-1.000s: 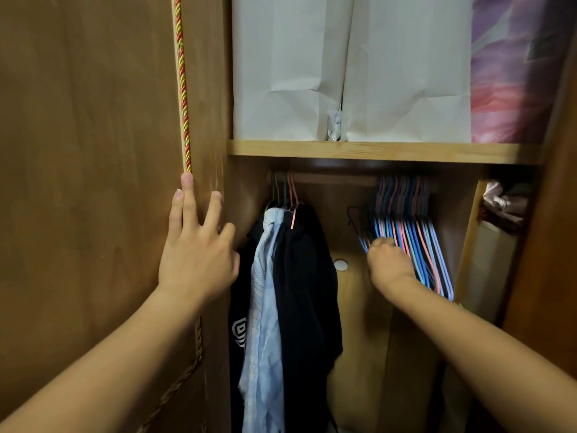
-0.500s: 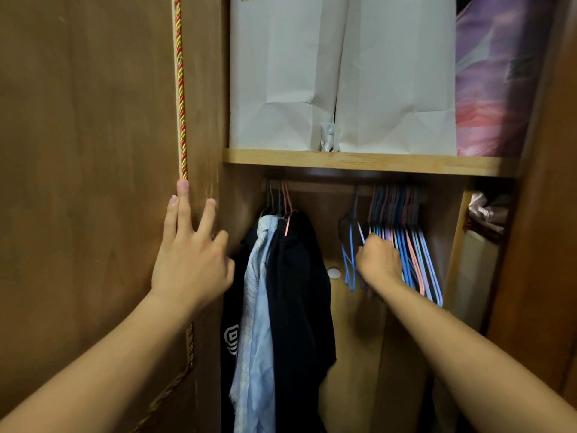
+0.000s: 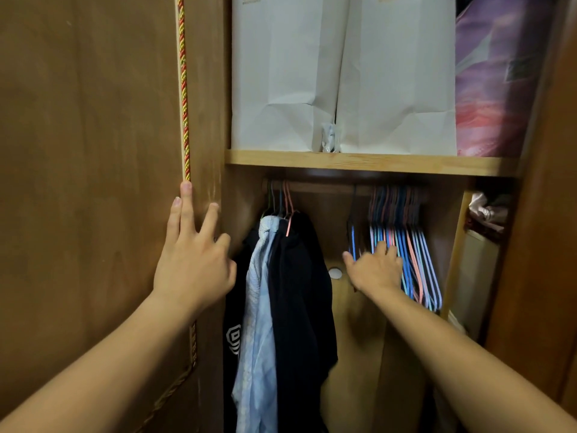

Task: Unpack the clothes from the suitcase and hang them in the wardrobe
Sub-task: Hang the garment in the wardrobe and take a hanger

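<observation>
Left hand [image 3: 193, 270] rests on the door [image 3: 87, 182], fingers straight. Right hand [image 3: 376, 270] fingers, spread, reach among blurred hangers [image 3: 412, 245], tips hidden

The left hand [image 3: 193, 267] lies flat against the brown wooden wardrobe door [image 3: 87, 182], its fingertips just below the twisted red-and-gold cord trim [image 3: 184, 89]. The right hand [image 3: 374, 270] reaches into the bunch of empty blue and pink wire hangers [image 3: 415, 257] on the wooden rail [image 3: 324, 190]. Left of that grip, between the two hands, hang the dark and pale-blue garments [image 3: 281, 292]. Above the grip runs the pale wooden shelf [image 3: 368, 162], carrying two white paper bags [image 3: 343, 73] side by side, with a purple patterned bundle [image 3: 499, 89] to their right.
</observation>
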`<state>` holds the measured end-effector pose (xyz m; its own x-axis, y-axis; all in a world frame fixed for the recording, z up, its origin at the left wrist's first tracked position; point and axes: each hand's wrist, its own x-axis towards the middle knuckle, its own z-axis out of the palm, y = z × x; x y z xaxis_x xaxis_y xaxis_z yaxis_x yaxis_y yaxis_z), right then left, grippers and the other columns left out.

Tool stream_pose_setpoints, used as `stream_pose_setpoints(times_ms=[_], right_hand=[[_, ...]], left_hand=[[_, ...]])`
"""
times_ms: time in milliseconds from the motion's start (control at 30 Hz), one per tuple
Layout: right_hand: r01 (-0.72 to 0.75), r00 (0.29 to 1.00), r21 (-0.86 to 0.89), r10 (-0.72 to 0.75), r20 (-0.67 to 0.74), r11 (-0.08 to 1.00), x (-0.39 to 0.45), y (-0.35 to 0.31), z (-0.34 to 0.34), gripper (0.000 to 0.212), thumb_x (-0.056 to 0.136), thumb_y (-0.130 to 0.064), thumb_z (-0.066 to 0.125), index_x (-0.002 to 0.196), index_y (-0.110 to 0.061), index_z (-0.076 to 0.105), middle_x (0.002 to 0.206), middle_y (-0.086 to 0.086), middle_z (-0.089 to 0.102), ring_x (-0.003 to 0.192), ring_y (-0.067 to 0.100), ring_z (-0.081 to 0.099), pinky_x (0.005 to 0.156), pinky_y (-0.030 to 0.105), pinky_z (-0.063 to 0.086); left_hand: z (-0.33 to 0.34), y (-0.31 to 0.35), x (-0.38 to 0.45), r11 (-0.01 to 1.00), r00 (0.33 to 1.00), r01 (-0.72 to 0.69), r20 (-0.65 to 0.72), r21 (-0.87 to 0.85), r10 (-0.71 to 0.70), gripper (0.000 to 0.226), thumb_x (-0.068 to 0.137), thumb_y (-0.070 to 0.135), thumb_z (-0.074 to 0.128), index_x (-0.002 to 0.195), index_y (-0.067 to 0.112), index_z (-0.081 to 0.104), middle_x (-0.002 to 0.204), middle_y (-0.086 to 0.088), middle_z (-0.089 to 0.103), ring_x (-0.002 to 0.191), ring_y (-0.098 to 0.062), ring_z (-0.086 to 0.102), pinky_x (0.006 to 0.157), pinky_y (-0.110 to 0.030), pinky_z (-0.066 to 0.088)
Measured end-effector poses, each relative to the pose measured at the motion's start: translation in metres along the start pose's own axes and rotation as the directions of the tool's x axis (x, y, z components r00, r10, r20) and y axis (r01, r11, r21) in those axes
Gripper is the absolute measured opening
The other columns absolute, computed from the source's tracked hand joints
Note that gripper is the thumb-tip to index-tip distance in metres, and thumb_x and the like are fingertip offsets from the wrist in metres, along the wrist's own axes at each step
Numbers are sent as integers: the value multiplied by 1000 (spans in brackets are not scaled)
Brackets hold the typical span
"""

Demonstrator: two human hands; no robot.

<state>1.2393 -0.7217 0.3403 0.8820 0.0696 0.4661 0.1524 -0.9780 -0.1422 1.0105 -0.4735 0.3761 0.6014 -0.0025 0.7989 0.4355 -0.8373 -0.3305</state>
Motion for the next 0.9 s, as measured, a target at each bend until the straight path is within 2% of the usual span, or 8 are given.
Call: stream_pose_setpoints(times_ms=[67,133,300,367,500,633,800,900], right_hand=[[16,998,-94,-11,61,995,2,-8,3,73,94,-70,34,124,-13,68,157,15,27,142,39,22,112,48,23],[42,997,-155,-32,63,987,3,-14,8,55,94,-58,48,125,-17,67,163,14,15,148,41,9,118,49,15],[63,970,131,-30,-242,989,6,-24,18,35,98,-29,48,110,-7,73,146,12,44,135,35,31,113,46,23],[41,966,254,27,-258,966,12,-31,13,40,100,-31,43,111,-6,72,138,10,51,126,32,36,106,44,26],[41,970,252,21,-241,967,6,-44,11,39,99,-29,42,111,-7,72,124,6,58,116,29,41,97,41,31],[125,938,343,2,-346,931,-65,-36,30,37,95,-28,43,94,-8,74,105,7,63,102,30,48,90,43,33],[211,950,540,-42,-309,815,-230,14,111,31,97,-26,37,80,-15,61,86,2,55,81,23,49,77,40,42],[57,994,578,8,-109,814,-326,47,151,30,99,-25,38,78,-15,57,81,5,55,78,26,53,73,40,44]], left_hand=[[0,0,0,1000,1000,-1,-2,-10,1,35,80,37,56,87,9,76,147,-24,47,147,-60,-7,122,-63,3],[0,0,0,1000,1000,-6,1,-15,6,34,79,36,58,87,9,75,147,-25,47,147,-59,-7,122,-64,4],[0,0,0,1000,1000,0,22,-6,0,34,78,37,58,89,10,75,148,-25,46,147,-60,-7,122,-63,2],[0,1,1,1000,999,0,35,-14,0,36,78,39,54,88,10,75,148,-25,46,147,-60,-7,123,-63,2],[0,0,0,1000,999,-5,37,-12,6,42,79,41,51,91,10,76,149,-25,45,147,-60,-9,123,-63,1],[-7,3,-4,1000,996,7,89,-13,-6,42,80,43,52,94,12,77,151,-24,43,147,-59,-12,123,-61,-3],[5,48,-50,917,998,47,50,-397,-30,24,80,25,64,96,9,70,143,-26,46,148,-49,19,123,-55,10],[28,114,-101,758,961,50,239,-650,142,30,82,21,58,107,8,70,131,-20,53,129,-41,46,114,-46,31]])
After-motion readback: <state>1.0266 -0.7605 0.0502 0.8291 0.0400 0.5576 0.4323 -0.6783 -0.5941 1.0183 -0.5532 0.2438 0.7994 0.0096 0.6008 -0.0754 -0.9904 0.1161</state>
